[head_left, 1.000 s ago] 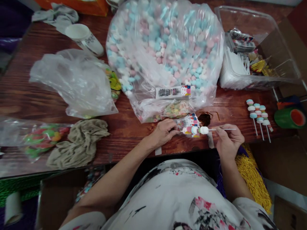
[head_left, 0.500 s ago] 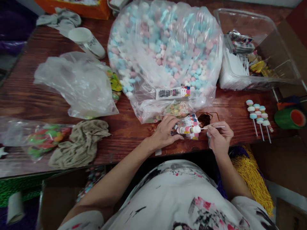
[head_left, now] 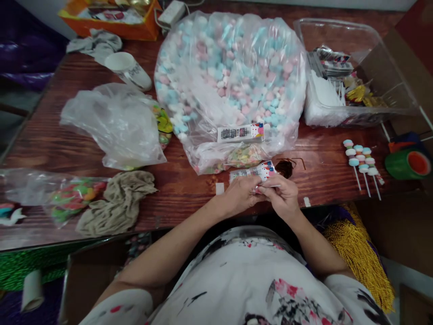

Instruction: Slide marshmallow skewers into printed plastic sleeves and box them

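My left hand (head_left: 241, 195) and my right hand (head_left: 282, 195) meet at the table's front edge, fingers closed and touching. Between them they pinch a small printed plastic bag (head_left: 258, 189), of which only a reddish-white bit shows; the marshmallow skewer seen in it earlier is hidden by my fingers. Just beyond my hands lies a flat stack of printed bags (head_left: 248, 173). A bundle of brown twist ties (head_left: 284, 168) is right of the stack, with loose ones beside it. Several finished marshmallow skewers (head_left: 363, 160) lie to the right on white sticks.
A large clear bag of pastel marshmallows (head_left: 233, 67) fills the middle back. At right stand a clear plastic bin (head_left: 399, 106) and a green tape roll (head_left: 402, 167). At left are a white cup (head_left: 135, 74), bagged gummy candy (head_left: 74, 196) and a crumpled cloth (head_left: 118, 203).
My right hand has moved left from the skewer's stick to meet my left hand at the bag. The skewer has gone from sight behind my fingers. The view has shifted slightly.
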